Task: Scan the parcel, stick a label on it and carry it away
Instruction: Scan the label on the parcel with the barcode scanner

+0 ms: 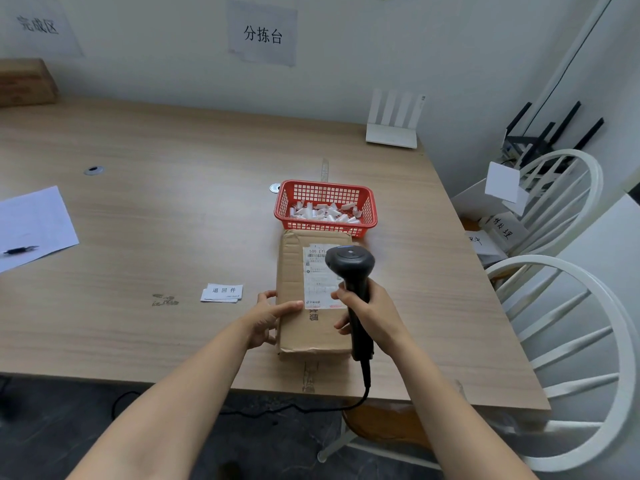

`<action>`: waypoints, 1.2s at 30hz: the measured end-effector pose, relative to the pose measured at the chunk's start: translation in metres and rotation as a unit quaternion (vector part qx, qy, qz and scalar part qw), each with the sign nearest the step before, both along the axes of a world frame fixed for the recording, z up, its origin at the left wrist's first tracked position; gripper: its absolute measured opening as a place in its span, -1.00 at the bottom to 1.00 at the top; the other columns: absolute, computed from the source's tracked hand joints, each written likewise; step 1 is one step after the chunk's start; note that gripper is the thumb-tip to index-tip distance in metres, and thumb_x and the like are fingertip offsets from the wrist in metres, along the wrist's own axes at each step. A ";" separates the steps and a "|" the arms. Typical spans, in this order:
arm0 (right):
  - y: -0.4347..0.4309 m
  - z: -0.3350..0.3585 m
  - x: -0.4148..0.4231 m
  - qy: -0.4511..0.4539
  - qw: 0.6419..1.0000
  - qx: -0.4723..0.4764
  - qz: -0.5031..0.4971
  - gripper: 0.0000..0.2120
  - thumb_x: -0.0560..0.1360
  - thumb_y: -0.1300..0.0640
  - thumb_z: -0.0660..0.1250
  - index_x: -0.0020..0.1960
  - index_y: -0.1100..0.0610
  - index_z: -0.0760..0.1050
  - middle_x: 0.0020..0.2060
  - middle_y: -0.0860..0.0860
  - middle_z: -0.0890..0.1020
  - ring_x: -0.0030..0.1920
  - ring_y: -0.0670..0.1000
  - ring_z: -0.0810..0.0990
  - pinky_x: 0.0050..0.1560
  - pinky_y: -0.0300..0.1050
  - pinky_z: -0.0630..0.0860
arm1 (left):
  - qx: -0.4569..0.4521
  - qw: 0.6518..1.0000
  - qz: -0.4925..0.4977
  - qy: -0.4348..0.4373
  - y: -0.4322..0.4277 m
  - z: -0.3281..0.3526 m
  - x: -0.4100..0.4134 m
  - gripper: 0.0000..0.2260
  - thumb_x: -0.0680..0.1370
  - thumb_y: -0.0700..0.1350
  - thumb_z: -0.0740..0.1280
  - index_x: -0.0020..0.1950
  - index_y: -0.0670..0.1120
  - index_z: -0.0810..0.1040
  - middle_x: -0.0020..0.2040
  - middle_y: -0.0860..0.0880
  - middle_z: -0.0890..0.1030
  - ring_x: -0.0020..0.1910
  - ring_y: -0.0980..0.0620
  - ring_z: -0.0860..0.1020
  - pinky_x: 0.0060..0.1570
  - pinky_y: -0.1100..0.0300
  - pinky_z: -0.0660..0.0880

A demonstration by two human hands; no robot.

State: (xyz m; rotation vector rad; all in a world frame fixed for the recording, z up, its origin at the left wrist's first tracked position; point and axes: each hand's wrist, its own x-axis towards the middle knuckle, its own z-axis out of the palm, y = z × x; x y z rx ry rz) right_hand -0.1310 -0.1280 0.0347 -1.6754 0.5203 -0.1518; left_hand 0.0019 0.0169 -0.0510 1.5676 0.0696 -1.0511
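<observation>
Lying flat on the table (173,209), the parcel (304,327) is steadied by the open left hand (268,317) while the scanner (351,271) is gripped over it by the right hand (372,315).

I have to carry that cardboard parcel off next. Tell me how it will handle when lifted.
The cardboard parcel lies flat and thin, so it probably feels light and will not roll. Its creased, dented top suggests soft board that may flex if lifted by one end. The left hand already rests on its edge; while the right hand holds the scanner, expect a one-handed lift.
</observation>
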 end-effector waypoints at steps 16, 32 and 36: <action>-0.071 -0.070 0.014 0.183 0.975 -0.021 -0.126 -0.70 0.43 0.08 0.33 0.06 0.21 0.36 -0.16 0.12 0.55 -0.28 0.09 0.57 -0.05 0.12 0.55 | 0.184 0.904 -0.057 -0.381 -0.020 0.004 -0.008 -0.44 0.51 -0.08 0.30 0.48 -0.10 0.20 0.38 -0.20 0.39 0.35 -0.14 0.38 0.36 0.06 0.30; -0.067 -0.109 0.024 0.375 0.870 -0.147 -0.283 -0.30 0.36 0.01 0.42 0.32 0.31 0.19 0.32 0.29 0.28 0.30 0.32 0.31 0.27 0.14 0.34 | 0.170 0.897 -0.116 -0.391 -0.011 0.001 0.014 -0.45 0.53 -0.05 0.28 0.48 -0.05 0.18 0.40 -0.16 0.37 0.36 -0.08 0.36 0.35 0.13 0.27; -0.036 -0.072 0.041 0.178 0.883 -0.214 -0.378 -0.41 0.40 0.19 0.35 0.33 0.29 0.18 0.30 0.32 0.30 0.29 0.31 0.26 0.29 0.18 0.25 | 0.149 0.904 -0.130 -0.378 -0.005 0.000 0.026 -0.47 0.53 -0.05 0.27 0.47 -0.04 0.20 0.38 -0.15 0.38 0.33 -0.09 0.41 0.34 0.07 0.34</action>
